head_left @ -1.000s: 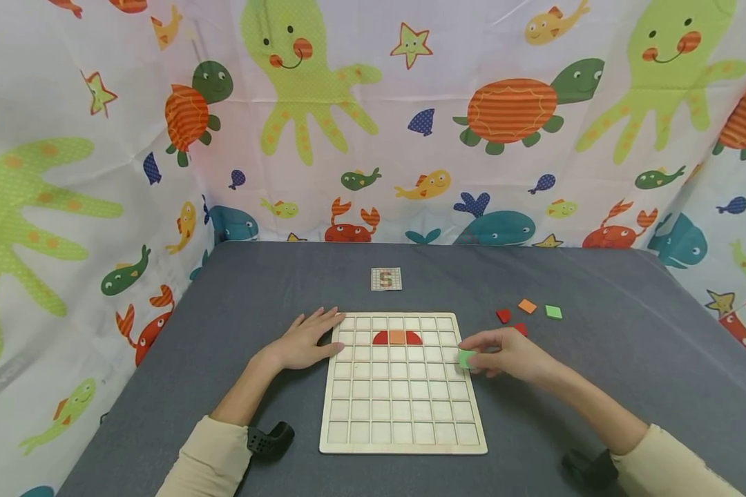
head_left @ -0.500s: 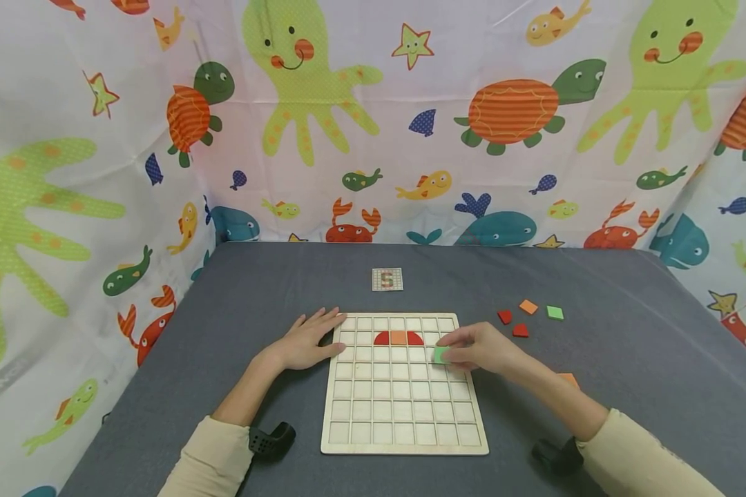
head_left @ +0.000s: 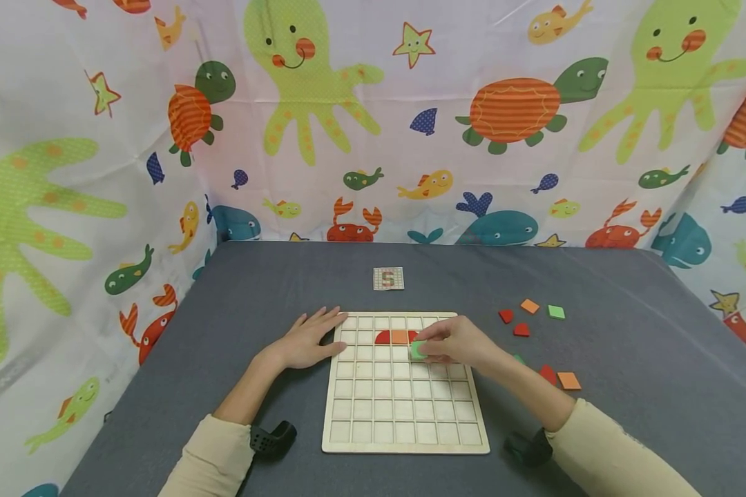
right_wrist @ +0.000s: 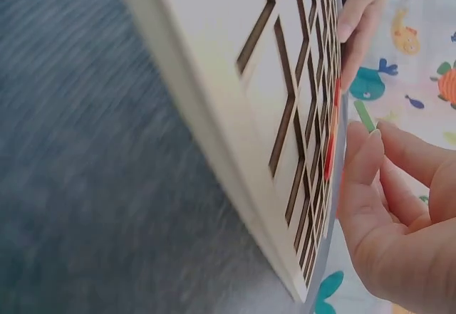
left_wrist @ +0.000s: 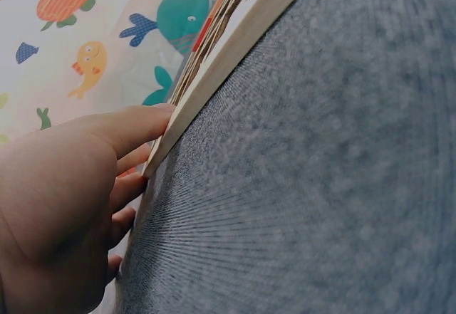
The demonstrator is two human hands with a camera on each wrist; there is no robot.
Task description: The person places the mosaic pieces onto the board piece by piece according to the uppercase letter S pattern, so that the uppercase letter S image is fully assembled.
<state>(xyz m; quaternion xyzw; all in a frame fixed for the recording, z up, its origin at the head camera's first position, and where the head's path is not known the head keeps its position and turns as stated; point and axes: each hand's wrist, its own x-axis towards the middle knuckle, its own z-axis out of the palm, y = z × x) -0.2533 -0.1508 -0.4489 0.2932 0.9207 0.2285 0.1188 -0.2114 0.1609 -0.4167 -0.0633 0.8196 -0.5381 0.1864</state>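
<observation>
A pale wooden grid board (head_left: pixel 373 410) lies on the grey table. In one of its upper rows sit an orange square tile (head_left: pixel 399 337) and, on either side of it, red rounded tiles (head_left: pixel 382 337). My right hand (head_left: pixel 458 343) pinches a green square tile (head_left: pixel 417 351) between thumb and fingers, over the board just below the right-hand red tile. The right wrist view shows the green tile (right_wrist: pixel 364 115) edge-on at the fingertips, above the board surface. My left hand (head_left: pixel 307 342) rests at the board's upper left edge, fingers extended, thumb touching the rim.
A small pattern card (head_left: pixel 388 279) with an S-like figure lies behind the board. To the right are loose tiles: red (head_left: pixel 521 330), orange (head_left: pixel 530 306) and green (head_left: pixel 556 312). Nearer the right forearm lie another orange tile (head_left: pixel 568 381) and a red one (head_left: pixel 548 375). A printed curtain stands behind.
My right hand has carried the green tile leftward from the board's right edge to below the right red tile. Loose tiles by the forearm have come into view. The left hand stays put.
</observation>
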